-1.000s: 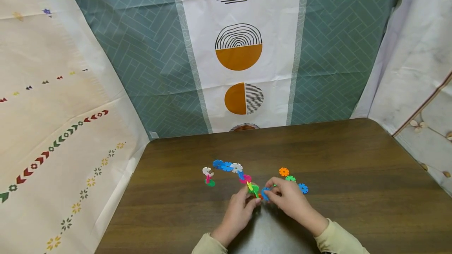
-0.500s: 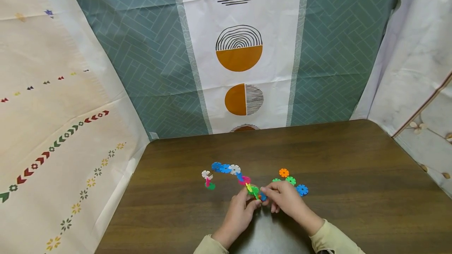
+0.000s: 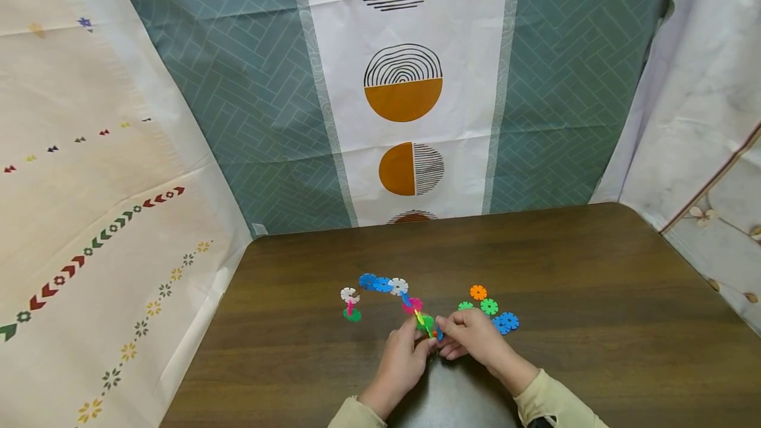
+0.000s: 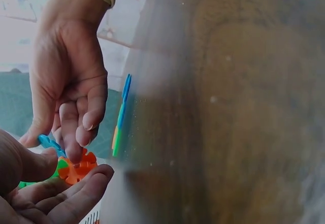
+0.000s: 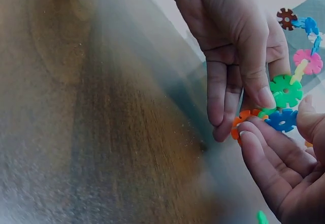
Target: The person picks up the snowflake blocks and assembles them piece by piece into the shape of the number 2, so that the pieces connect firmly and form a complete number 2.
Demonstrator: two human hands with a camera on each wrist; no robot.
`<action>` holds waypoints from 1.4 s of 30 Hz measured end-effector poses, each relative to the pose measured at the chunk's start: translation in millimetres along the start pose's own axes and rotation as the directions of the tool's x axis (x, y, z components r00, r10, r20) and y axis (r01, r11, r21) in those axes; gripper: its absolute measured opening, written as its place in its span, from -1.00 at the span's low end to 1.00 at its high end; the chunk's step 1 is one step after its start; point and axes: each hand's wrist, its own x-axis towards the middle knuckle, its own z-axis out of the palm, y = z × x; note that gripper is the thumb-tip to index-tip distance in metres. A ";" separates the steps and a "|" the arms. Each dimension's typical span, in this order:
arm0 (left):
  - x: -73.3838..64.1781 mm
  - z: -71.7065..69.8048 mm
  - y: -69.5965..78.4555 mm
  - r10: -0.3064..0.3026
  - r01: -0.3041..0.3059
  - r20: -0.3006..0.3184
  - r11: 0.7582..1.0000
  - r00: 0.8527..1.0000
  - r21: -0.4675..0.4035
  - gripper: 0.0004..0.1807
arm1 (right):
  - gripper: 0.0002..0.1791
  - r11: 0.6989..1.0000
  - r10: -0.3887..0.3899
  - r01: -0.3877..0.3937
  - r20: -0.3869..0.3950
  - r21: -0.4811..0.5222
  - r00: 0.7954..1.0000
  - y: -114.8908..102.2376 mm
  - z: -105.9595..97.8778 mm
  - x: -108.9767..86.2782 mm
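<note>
A chain of notched plastic interlocking discs runs across the table. Its white disc and pink disc lead to a green disc at the near end. There my left hand pinches the chain between thumb and fingers. An orange disc joins on below the green ones. My right hand holds a blue disc by its edge, right up against the orange disc. Right fingertips also touch the orange disc. Whether the blue disc's notch sits in it, I cannot tell.
Loose discs lie beyond my right hand: an orange disc, green discs and overlapping blue discs. The chain's far end, with a dark green disc, curls leftward on the brown table. Patterned cloth hangs behind.
My right hand has shifted left and slightly nearer, bringing the blue disc against the chain's end and turning it nearly edge-on. My left hand keeps its hold, almost still.
</note>
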 end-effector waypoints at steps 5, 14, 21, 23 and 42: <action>-0.5 3.7 -1.7 0.012 -0.012 -0.013 1.000 1.000 -0.011 -0.83 | -0.51 1.000 0.012 -0.012 -0.013 0.009 1.000 4.2 -0.1 1.8; -2.4 4.8 -1.1 0.017 -0.017 -0.011 0.999 1.000 -0.028 -0.83 | -0.50 0.998 0.032 -0.034 0.046 0.043 0.998 6.6 -4.8 1.0; -1.5 2.8 2.5 0.032 -0.030 -0.036 0.998 0.999 0.060 -0.83 | -0.49 0.998 0.045 -0.047 0.050 0.035 0.998 3.9 -5.7 -0.1; -0.7 2.2 2.6 0.035 -0.032 -0.043 0.997 0.998 0.066 -0.83 | -0.48 0.999 0.035 -0.035 0.038 -0.009 0.999 2.0 -5.8 0.1; 5.4 -7.2 -0.3 -0.063 0.070 0.050 0.987 0.997 -0.148 -0.83 | -0.80 0.624 -0.241 -0.027 -0.226 -0.781 0.944 -5.2 -66.2 24.0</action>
